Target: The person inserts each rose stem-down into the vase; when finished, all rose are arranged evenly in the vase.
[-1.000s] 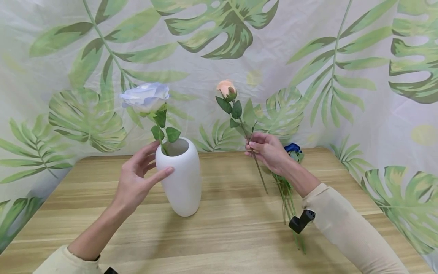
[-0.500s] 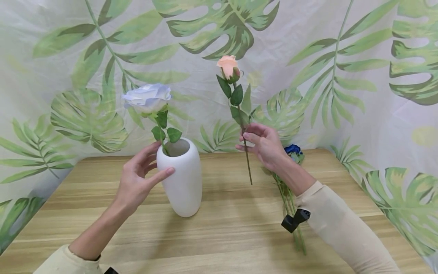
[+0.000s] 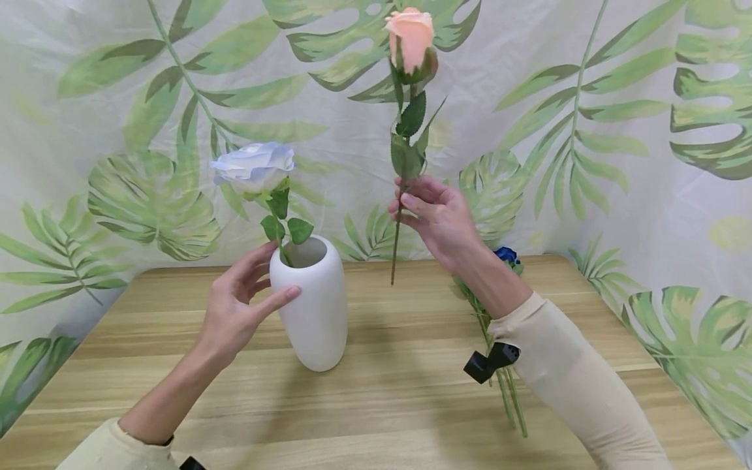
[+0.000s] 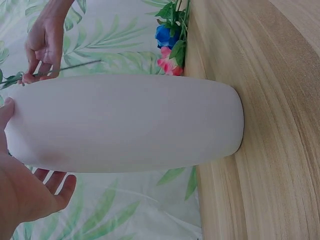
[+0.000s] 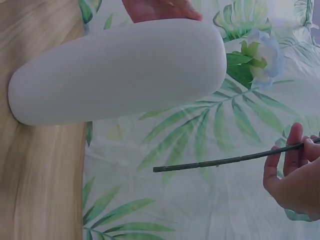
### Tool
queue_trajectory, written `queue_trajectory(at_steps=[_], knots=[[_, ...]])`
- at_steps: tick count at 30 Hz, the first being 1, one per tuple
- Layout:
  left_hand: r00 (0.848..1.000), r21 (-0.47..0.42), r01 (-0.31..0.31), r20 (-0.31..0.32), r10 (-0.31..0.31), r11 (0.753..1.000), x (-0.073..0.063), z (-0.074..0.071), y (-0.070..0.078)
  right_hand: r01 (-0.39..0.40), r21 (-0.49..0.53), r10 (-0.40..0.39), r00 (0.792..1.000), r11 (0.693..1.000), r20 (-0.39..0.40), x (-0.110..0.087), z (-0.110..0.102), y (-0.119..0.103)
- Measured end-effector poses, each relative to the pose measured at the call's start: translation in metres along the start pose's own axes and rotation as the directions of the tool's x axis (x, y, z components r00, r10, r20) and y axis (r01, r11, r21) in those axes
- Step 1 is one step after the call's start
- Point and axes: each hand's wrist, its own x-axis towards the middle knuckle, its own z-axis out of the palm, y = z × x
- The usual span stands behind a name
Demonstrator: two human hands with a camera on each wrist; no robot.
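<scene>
Your left fingers (image 3: 251, 260) grip one white vase (image 3: 311, 307) holding one pale-blue rose (image 3: 258, 171); your right fingers (image 3: 427, 189) pinch one peach rose (image 3: 412, 113).

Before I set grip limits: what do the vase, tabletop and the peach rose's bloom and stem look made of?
Vase: matte white, smooth, soft shading without sharp highlights; probably ceramic, maybe plastic.
Tabletop: low-sheen, light streaky grain; wood or printed laminate, can't tell which.
Peach bloom: matte, thin layered petals; perhaps fabric.
Stem: dark, dull, blunt-ended; possibly plastic-coated.
</scene>
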Motion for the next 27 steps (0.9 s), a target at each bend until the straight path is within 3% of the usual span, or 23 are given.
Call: queue_trajectory(at_steps=[15,27], knots=[[1.000,0.002,-0.001,0.005,0.001,1.000,0.001,-0.001,0.000,0.063,-0.022,-0.062,0.998,0.998,0.011,0.007,0.017,-0.024],[1.000,-0.016,0.007,0.004,-0.006,1.000,0.002,-0.001,0.000,0.128,0.085,-0.129,0.991,0.988,0.015,0.016,0.048,-0.048]])
